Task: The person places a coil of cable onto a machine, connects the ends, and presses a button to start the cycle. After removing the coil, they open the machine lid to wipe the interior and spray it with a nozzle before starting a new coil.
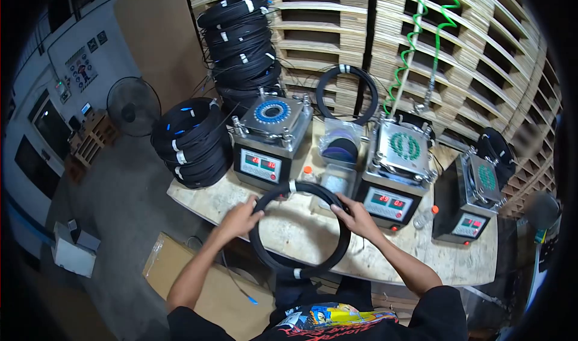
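A coil of black cable (255, 244), bound with white tape at its top and bottom, is held up over the table's front edge. My left hand (242, 217) is closed around the coil's upper left side. My right hand (357, 218) grips its upper right side, thumb on top. A loose cable end with a blue tip (251, 300) dangles below my left forearm. Just beyond the coil are a clear plastic tray (338, 177) and a bottle with an orange cap (308, 171). Through the ring, bare wooden tabletop (301, 232) shows.
Three box machines with red displays stand on the table: left (262, 163), middle (385, 202) and right (469, 223). Stacked black coils (195, 145) sit at the left, with a taller stack (241, 58) behind. Pallets (319, 15) rise at the back; cardboard (205, 287) lies below.
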`<state>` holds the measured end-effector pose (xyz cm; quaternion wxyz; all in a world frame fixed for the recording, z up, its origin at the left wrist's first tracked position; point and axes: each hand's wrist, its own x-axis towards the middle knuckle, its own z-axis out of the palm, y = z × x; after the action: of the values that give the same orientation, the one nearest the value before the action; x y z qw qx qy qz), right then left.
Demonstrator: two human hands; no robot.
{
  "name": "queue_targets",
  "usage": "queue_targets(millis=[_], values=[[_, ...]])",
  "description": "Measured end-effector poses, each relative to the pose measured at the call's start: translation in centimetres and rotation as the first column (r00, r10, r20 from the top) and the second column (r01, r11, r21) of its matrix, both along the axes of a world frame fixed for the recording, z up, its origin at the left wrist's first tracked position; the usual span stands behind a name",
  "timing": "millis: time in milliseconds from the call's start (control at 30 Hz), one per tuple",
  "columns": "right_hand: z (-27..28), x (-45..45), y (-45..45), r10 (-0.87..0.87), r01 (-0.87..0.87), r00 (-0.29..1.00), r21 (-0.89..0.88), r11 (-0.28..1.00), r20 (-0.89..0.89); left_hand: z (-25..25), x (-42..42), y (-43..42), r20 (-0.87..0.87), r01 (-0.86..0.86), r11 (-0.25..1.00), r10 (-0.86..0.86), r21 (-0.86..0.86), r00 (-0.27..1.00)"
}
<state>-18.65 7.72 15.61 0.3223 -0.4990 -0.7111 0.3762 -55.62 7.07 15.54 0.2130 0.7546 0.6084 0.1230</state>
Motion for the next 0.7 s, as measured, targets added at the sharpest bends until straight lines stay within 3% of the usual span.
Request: queue_targets(millis=[67,133,200,233,300,467,600,633,667,700], values=[[3.2,-2.8,3.4,-0.023,0.023,1.000,0.032,0.999,0.012,4.7,-2.8,3.0,0.030,-0.027,0.998,0.025,0.060,0.999],[3.8,-5.5,7.6,-0.016,0.055,0.988,0.258,0.965,-0.151,9.1,-4.6,6.3,-0.039,-0.053,0.981,0.061,0.186,0.997],[5.8,-7.6,10.8,-0.029,0.091,0.978,0.293,0.952,-0.209,13.0,-5.8,9.8,-0.035,-0.014,0.971,0.023,0.238,0.999],[7.4,-8.5,11.7,-0.062,0.107,0.968,0.176,0.979,-0.242,14.3,-6.5,11.7,-0.056,-0.007,0.972,0.021,0.235,0.998],[8.0,-9.6,14.1,-0.088,0.131,0.961,0.148,0.980,-0.261,16.3,-7.6,15.3,-0.048,0.022,0.975,-0.011,0.223,0.999],[8.3,-11.9,17.3,-0.175,0.212,0.955,0.138,0.968,-0.240,16.8,-10.0,23.4,-0.034,0.163,0.968,-0.160,0.193,0.987],[8.7,-12.8,16.9,-0.204,0.195,0.976,-0.107,0.975,-0.075,13.7,-12.9,28.2,0.170,0.341,0.933,-0.357,0.120,0.918],[8.7,-13.1,16.3,-0.199,0.194,0.975,-0.063,0.979,-0.095,13.4,-13.0,28.8,0.276,0.368,0.928,-0.369,0.060,0.887],[9.0,-13.4,15.7,-0.266,0.253,0.959,-0.129,0.959,-0.094,13.3,-13.1,29.2,0.277,0.388,0.920,-0.386,0.052,0.880],[7.2,-13.3,15.9,-0.296,0.295,0.950,-0.026,0.955,-0.102,13.3,-13.1,29.7,0.299,0.422,0.902,-0.428,0.087,0.853]])
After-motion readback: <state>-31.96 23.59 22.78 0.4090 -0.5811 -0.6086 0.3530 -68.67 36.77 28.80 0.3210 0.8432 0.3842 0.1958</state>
